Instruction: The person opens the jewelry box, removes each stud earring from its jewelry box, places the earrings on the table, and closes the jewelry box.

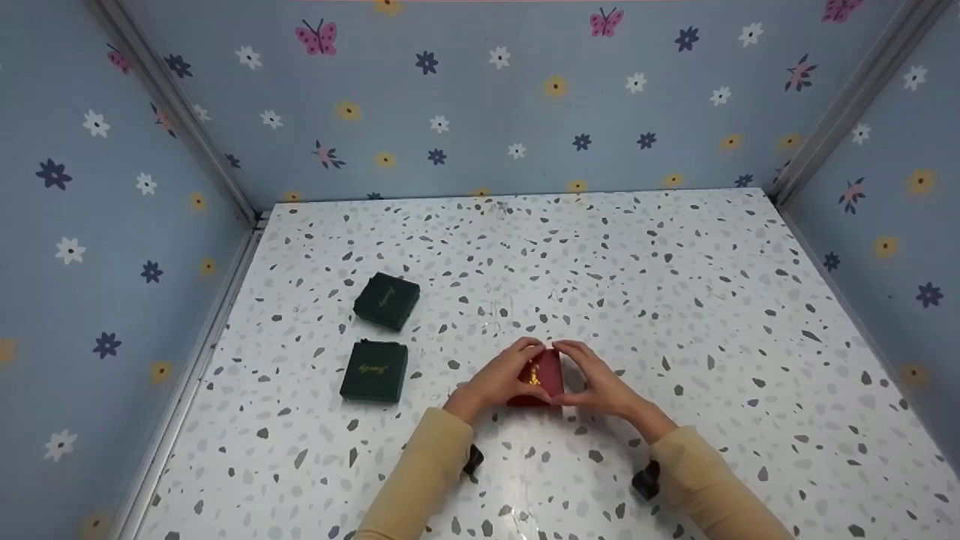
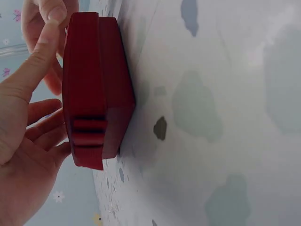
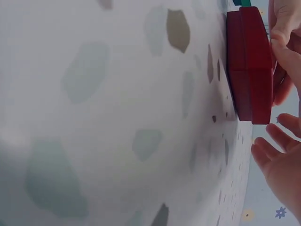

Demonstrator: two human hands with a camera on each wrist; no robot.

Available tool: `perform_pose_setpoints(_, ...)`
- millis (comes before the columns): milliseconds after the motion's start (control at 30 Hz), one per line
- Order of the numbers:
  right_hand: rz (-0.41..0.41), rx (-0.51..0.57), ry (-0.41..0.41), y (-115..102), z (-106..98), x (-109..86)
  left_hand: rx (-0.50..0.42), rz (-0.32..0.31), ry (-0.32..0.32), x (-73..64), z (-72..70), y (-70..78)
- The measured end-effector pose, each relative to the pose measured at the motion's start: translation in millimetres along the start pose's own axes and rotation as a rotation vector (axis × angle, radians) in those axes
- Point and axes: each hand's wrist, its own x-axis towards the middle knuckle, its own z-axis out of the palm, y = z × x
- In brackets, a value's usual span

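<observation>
A small red gift box [image 1: 551, 369] with gold decoration on top sits low at the middle of the speckled table. Its rim and a ribbon-like band on one side show in the left wrist view. My left hand [image 1: 504, 376] arches over the left side of the box, thumb at the near edge and fingers at the far edge. From the other side my right hand [image 1: 602, 384] frames it the same way. The thumb tips meet close over the near edge of the red lid [image 2: 83, 66]. In the right wrist view the other right fingers [image 3: 277, 141] are spread loosely.
Two dark green boxes with gold lettering lie to the left, one green box [image 1: 387, 301] farther back and turned, another green box [image 1: 374, 371] nearer. Flowered blue panels [image 1: 480, 97] enclose the back and both sides of the table [image 1: 712, 315].
</observation>
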Motion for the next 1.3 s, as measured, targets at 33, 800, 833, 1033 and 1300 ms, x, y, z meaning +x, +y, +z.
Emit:
perform_pose_setpoints(33,0.005,-0.012,0.001,-1,0,0.2,-0.002,0.004,0.009,-0.7,-1.0,-0.9)
perform_pose_setpoints(800,0.022,-0.333,-0.094,-24,15,15.4,0.148,-0.171,0.266,-44.3,-32.0,-16.7)
perform_pose_setpoints(833,0.022,-0.336,-0.101,-25,16,16.3,0.146,-0.189,0.272,-46.9,-33.6,-17.9)
perform_pose_setpoints(1033,0.009,-0.370,-0.131,-26,16,20.5,0.122,-0.273,0.270,-62.3,-41.6,-25.7)
perform_pose_setpoints(1300,-0.009,-0.438,-0.156,-28,19,24.6,0.166,-0.344,0.350,-78.2,-50.1,-35.7)
